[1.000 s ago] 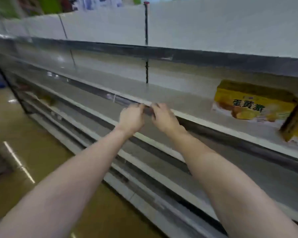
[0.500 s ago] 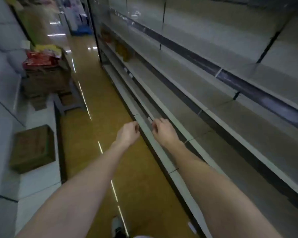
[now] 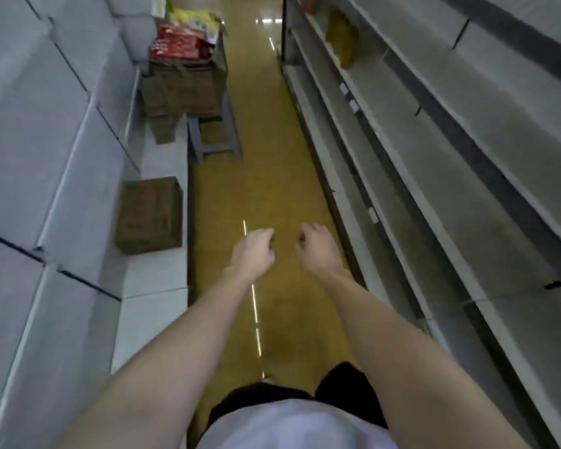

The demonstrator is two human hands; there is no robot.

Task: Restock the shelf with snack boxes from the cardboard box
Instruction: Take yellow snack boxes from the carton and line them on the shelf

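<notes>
The left hand (image 3: 255, 251) and right hand (image 3: 318, 249) hang out in front over the floor (image 3: 272, 176), fingers loosely curled, holding nothing; they sit close together, not touching. The step in hand looks like walking to fetch stock, so the sound way is to head straight down the aisle, stop square to the source, and take a snack box with both hands; keeping clear of the stool (image 3: 214, 137) matters. A closed cardboard box (image 3: 149, 215) lies on the low ledge (image 3: 156, 286) at the left, near its outer edge; farther on, an open box (image 3: 182, 89) heaped with red packs (image 3: 178, 47) stands by the stool. The shelf (image 3: 450, 176) runs along the right, mostly bare; yellow goods (image 3: 340, 40) sit at its far end, too blurred to name. The floor is glossy yellow.
</notes>
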